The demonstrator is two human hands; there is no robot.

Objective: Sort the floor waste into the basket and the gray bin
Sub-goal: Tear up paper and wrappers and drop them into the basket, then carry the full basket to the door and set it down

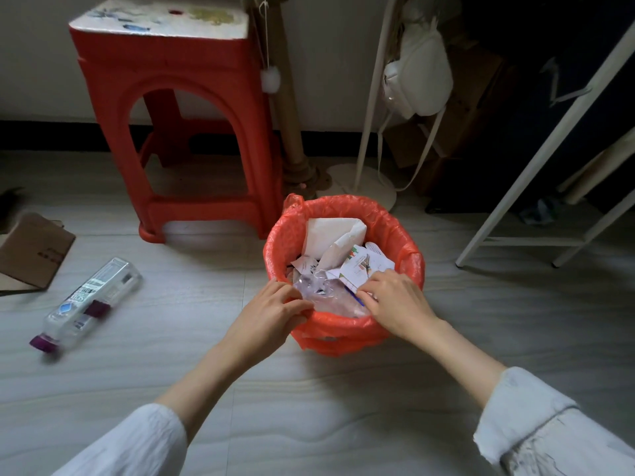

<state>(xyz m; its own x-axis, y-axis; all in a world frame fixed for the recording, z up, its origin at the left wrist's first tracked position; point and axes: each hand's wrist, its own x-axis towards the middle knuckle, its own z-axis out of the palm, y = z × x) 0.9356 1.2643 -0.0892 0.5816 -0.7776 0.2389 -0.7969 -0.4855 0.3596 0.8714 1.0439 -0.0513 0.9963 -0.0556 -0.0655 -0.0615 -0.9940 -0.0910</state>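
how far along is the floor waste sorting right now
Partly done, it seems. The basket with the orange plastic liner already holds crumpled white paper and clear plastic wrap. In hand: the left hand grips the liner's near rim, and the right hand presses the printed paper scraps down. Left: a clear plastic bottle with a purple cap and brown cardboard lie on the floor. No gray bin is in view.

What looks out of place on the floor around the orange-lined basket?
A clear plastic bottle with a purple cap lies on its side on the pale floor, left of the basket. A brown cardboard piece lies beyond it.
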